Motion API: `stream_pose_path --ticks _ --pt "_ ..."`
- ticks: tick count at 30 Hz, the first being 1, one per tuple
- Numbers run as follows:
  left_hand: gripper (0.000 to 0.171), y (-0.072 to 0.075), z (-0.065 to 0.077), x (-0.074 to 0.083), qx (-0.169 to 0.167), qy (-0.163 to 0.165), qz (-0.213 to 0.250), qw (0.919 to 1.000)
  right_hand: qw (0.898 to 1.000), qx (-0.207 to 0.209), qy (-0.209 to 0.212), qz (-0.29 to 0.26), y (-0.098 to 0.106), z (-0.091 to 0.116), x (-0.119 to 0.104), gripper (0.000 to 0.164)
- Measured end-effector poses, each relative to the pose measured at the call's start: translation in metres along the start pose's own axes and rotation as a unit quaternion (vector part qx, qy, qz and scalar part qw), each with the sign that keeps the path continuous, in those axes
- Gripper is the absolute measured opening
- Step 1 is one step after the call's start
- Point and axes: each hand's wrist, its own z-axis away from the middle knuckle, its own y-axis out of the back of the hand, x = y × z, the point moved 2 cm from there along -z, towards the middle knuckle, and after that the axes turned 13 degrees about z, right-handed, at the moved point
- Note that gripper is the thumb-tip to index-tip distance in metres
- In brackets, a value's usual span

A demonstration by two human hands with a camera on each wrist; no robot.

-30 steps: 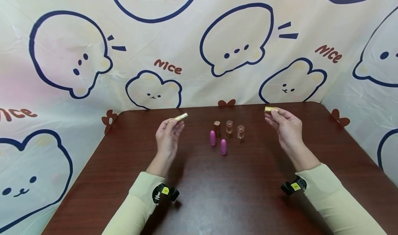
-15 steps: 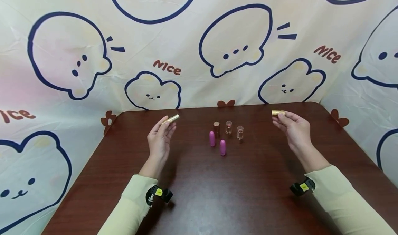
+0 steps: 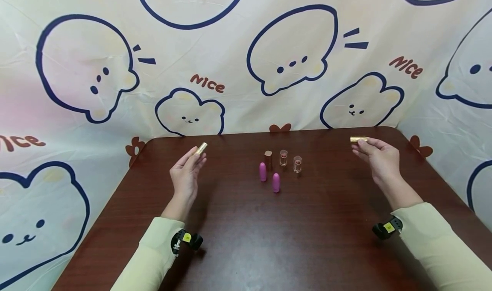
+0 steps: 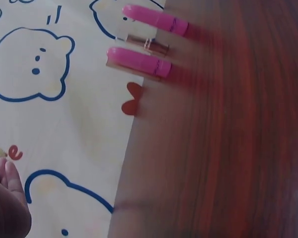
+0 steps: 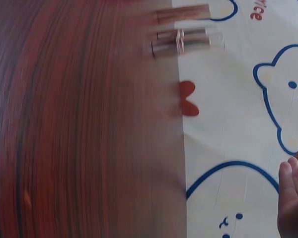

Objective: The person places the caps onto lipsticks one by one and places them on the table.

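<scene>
My left hand (image 3: pixel 186 177) pinches a slim gold lipstick tube (image 3: pixel 201 148) between thumb and fingers, held tilted above the table's left side. On the right, my right hand (image 3: pixel 384 165) pinches a second gold lipstick tube (image 3: pixel 357 139), which lies nearly level and points left. Between the hands, two pink bullet-shaped lipstick tubes (image 3: pixel 263 172) stand upright on the table. Behind them are a brown lipstick tube (image 3: pixel 268 160) and two small clear-capped lipsticks (image 3: pixel 283 157). Only a bit of each gold tube shows at the edges of the wrist views.
A dark brown wooden table (image 3: pixel 246 239) spreads under both arms. Its far edge meets a pale cloth backdrop (image 3: pixel 238 47) printed with blue-outlined bears, which also hangs along both sides. Each wrist carries a black strap with a small camera (image 3: pixel 190 239).
Both hands have moved apart, left hand leftward and right hand rightward, each carrying its gold lipstick tube. The left tube has tilted more upright. The standing tubes have stayed put.
</scene>
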Motion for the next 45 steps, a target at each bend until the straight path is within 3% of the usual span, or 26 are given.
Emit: stream_pose_path --ticks 15,20,22,24,27,29,32,34,40,45 --pt "0.038 0.011 -0.009 0.012 0.015 0.019 -0.082 0.9963 0.992 0.024 -0.027 0.12 0.031 -0.018 0.006 0.05" --pt "0.037 0.02 -0.017 0.013 0.017 -0.001 -0.13 0.9914 0.981 0.023 -0.031 0.19 0.038 -0.023 0.007 0.052" --pt "0.035 0.026 -0.021 0.013 0.013 -0.021 -0.144 0.9893 0.973 0.019 -0.035 0.229 0.039 -0.025 0.008 0.055" --pt "0.033 0.045 -0.038 0.007 -0.014 -0.032 -0.117 0.9926 0.964 0.015 -0.037 0.262 0.041 -0.027 0.01 0.058" --pt "0.032 0.063 -0.051 0.004 -0.024 -0.044 -0.101 0.9936 0.95 0.014 -0.032 0.309 0.044 -0.03 0.014 0.061" --pt "0.032 0.066 -0.053 0.006 -0.014 -0.056 -0.108 0.9925 0.945 0.013 -0.026 0.326 0.047 -0.033 0.016 0.061" --pt "0.034 0.05 -0.037 0.018 0.039 -0.078 -0.169 0.9817 0.935 0.013 -0.022 0.353 0.051 -0.038 0.02 0.058" --pt "0.034 0.046 -0.033 0.024 0.058 -0.085 -0.18 0.9782 0.926 0.013 -0.021 0.376 0.054 -0.04 0.023 0.054" --pt "0.032 0.052 -0.035 0.027 0.069 -0.089 -0.176 0.9779 0.871 0.026 0.007 0.491 0.061 -0.043 0.029 0.044" --pt "0.031 0.056 -0.037 0.03 0.083 -0.098 -0.219 0.9672 0.838 0.036 0.049 0.542 0.066 -0.048 0.036 0.04"
